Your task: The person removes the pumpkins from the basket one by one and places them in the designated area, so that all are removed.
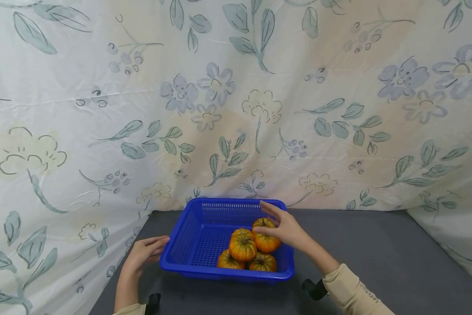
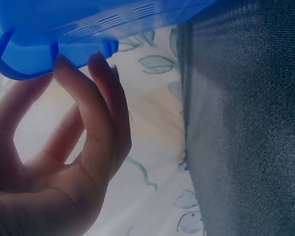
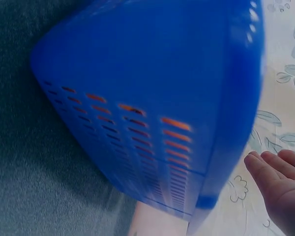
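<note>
A blue plastic basket (image 1: 198, 218) with slotted walls sits on the dark tabletop. Several small orange pumpkins (image 1: 242, 246) with green streaks are gathered in its right half, one perched on the others. My left hand (image 1: 141, 253) is at the basket's left side, fingertips right at the underside of the rim in the left wrist view, fingers (image 2: 96, 108) gently bent. Over the right rim reaches my right hand (image 1: 283, 227), thumb and fingers spread, overlapping the rear pumpkin (image 1: 268, 245) in the head view. In the right wrist view its fingers (image 3: 268, 172) extend with nothing held.
The dark grey tabletop (image 1: 362, 245) extends right of the basket. Close behind the basket hangs a floral cloth (image 1: 228, 131), which also drops along both sides. Black devices (image 1: 315, 288) are worn at both wrists, by the beige sleeves.
</note>
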